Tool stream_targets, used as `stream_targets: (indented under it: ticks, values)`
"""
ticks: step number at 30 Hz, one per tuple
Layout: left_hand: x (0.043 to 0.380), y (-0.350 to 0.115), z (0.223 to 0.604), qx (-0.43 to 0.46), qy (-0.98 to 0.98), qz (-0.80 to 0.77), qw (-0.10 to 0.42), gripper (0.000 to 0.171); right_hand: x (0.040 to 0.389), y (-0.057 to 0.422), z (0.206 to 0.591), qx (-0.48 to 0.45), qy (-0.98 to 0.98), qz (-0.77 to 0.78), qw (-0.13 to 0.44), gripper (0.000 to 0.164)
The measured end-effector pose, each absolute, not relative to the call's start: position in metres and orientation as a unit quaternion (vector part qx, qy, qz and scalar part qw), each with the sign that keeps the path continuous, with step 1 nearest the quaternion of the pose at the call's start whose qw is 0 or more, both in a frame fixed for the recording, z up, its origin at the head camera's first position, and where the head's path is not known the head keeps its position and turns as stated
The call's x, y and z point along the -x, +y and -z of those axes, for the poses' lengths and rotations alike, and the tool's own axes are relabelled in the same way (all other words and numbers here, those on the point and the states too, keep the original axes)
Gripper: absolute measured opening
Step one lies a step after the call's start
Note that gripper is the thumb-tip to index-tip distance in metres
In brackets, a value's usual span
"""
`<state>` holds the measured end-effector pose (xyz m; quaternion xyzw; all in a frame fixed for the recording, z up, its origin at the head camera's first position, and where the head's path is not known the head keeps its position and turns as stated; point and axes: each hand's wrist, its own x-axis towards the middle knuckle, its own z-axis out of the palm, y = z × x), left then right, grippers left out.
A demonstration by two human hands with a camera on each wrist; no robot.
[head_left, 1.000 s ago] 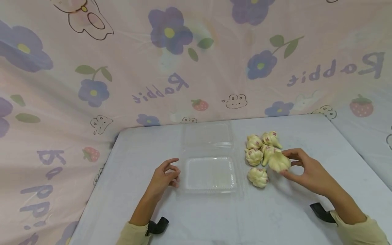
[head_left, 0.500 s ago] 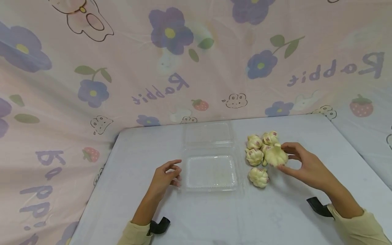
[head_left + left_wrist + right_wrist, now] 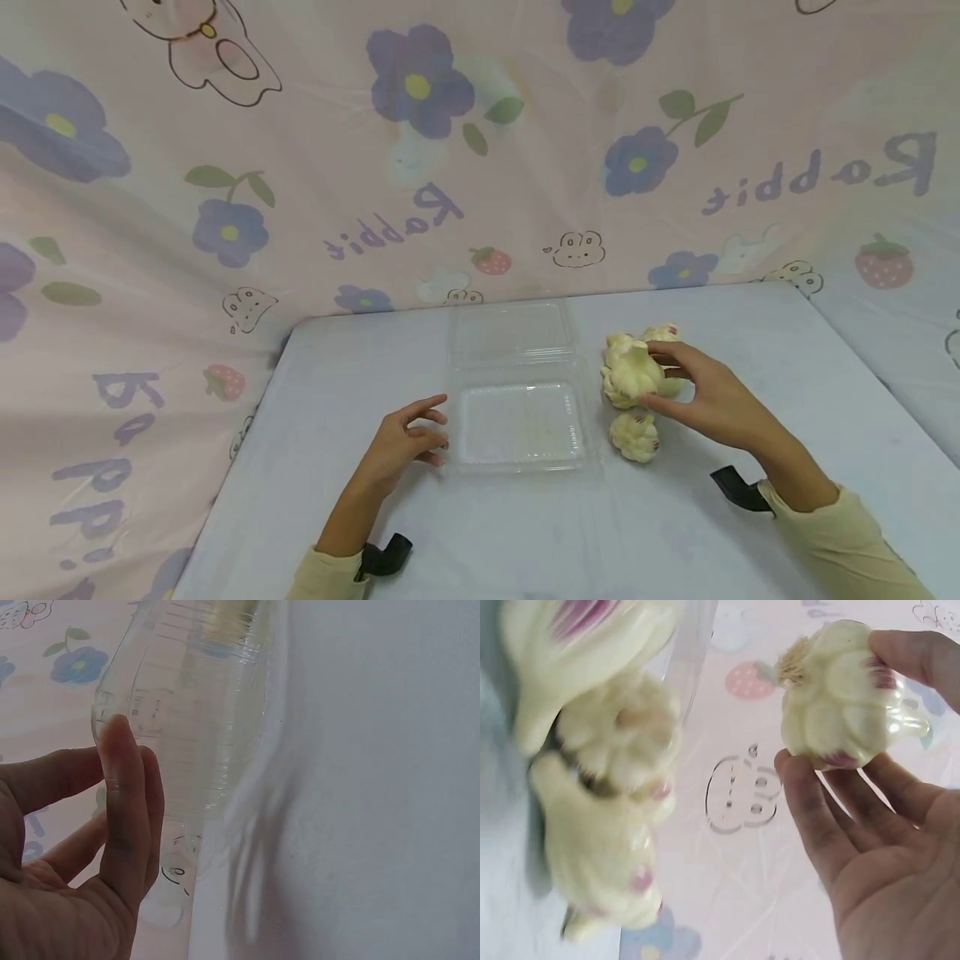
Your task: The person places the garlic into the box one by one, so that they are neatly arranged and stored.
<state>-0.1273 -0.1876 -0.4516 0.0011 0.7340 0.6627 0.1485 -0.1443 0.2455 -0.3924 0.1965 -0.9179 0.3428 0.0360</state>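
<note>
Tan tuft [image 3: 793, 663] on garlic [image 3: 844, 697]: right wrist view only.

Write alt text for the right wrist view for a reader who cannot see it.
A person's right hand holds a round, cream, purple-streaked garlic bulb between thumb and fingertips. At left, similar garlic bulbs cluster on a white tabletop, before a pink cloth printed with a red strawberry and a line-drawn face.

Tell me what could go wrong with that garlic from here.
The right hand pinches the round, glossy, cream-and-purple garlic bulb, which might slip. If lowered here, it could knock the loose cream-and-purple garlic bulbs close by. The open, rectangular, clear plastic container might shift if the left hand, beside its edge, bumps it.
</note>
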Motion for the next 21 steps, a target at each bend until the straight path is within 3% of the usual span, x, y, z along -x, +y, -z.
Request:
stream_targets:
  ticks: [21]
  values:
    - [0.126,-0.192,0.449,-0.015,0.742,-0.65,0.162,0.063,0.184,0.15,0.395,-0.288,-0.878,-0.382,-0.029,0.069]
